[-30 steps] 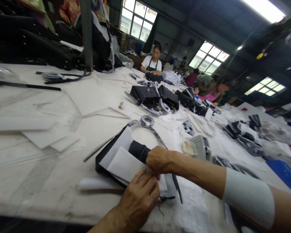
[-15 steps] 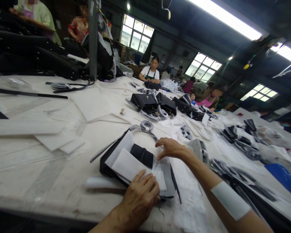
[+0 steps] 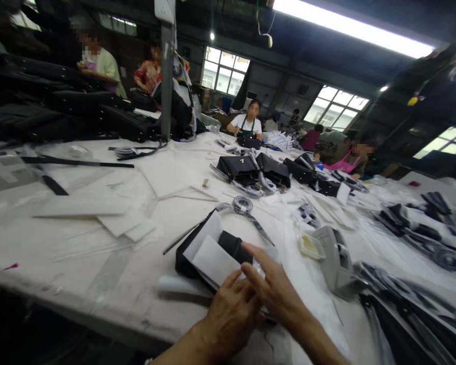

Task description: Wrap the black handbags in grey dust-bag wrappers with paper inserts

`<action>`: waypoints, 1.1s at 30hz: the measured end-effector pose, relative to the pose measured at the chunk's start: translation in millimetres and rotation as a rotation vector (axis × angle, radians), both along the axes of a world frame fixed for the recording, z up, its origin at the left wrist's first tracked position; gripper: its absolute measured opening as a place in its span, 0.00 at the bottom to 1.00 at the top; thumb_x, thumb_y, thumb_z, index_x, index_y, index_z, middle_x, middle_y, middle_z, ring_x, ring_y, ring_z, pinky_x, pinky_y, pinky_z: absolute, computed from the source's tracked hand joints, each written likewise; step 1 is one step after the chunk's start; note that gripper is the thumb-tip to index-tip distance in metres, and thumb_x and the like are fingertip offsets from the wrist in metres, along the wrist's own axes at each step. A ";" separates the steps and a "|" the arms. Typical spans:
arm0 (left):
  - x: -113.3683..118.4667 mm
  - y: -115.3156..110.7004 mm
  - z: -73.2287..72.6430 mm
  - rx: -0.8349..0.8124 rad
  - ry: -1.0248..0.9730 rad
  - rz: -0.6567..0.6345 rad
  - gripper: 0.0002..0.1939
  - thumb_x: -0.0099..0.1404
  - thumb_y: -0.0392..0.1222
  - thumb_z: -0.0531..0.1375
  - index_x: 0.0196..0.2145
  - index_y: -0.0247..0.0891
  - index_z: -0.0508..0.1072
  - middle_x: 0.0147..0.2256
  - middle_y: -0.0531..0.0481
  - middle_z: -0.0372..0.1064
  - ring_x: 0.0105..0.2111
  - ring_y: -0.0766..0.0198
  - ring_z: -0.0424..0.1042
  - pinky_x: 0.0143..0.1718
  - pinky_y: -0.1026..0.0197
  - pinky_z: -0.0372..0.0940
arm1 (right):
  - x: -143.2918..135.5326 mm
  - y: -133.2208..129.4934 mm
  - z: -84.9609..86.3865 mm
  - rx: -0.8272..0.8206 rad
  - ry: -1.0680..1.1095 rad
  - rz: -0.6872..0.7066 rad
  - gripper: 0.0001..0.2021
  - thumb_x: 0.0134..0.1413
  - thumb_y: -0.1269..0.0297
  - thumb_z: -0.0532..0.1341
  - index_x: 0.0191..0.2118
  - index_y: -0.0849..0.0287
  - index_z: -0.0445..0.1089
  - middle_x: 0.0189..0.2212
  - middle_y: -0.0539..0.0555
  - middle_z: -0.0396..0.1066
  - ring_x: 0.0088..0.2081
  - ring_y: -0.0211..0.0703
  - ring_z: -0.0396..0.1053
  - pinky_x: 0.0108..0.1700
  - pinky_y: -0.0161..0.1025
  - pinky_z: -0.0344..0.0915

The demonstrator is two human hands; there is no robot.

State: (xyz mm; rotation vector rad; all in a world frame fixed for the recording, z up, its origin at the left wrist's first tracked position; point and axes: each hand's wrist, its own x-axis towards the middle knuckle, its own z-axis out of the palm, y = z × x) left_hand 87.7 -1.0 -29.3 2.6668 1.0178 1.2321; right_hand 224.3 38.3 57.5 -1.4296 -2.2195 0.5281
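A black bag (image 3: 186, 251) lies on the white table at the centre, with white foam sheets (image 3: 214, 259) folded over it and a wrapped strap curving from its far side. My left hand (image 3: 233, 314) rests on the near right part of the bag, over the end of the sheets; its fingers are bent and what is under them is hidden. Just right of it, my right hand (image 3: 275, 284) reaches over the bag with thumb and fingers apart, close to my left fingers. Clear plastic shows partly behind it.
A grey tape dispenser (image 3: 332, 261) stands to the right beside a small tray (image 3: 311, 247). Loose white sheets (image 3: 123, 221) lie to the left. Finished black bags (image 3: 237, 167) sit farther back. A metal post (image 3: 167, 86) rises at the back left. Several people sit or stand beyond.
My right hand has moved down and toward me, from the bag's far right side to beside my left hand. The view has shifted, so the scene sits farther right at centre.
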 end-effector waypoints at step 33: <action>-85.2 -11.9 74.0 -0.251 0.356 0.220 0.15 0.67 0.48 0.63 0.50 0.44 0.73 0.49 0.46 0.74 0.44 0.51 0.74 0.45 0.46 0.71 | 20.6 -36.4 -54.5 0.460 -0.384 0.189 0.35 0.53 0.56 0.70 0.65 0.52 0.60 0.62 0.57 0.66 0.61 0.58 0.63 0.62 0.58 0.57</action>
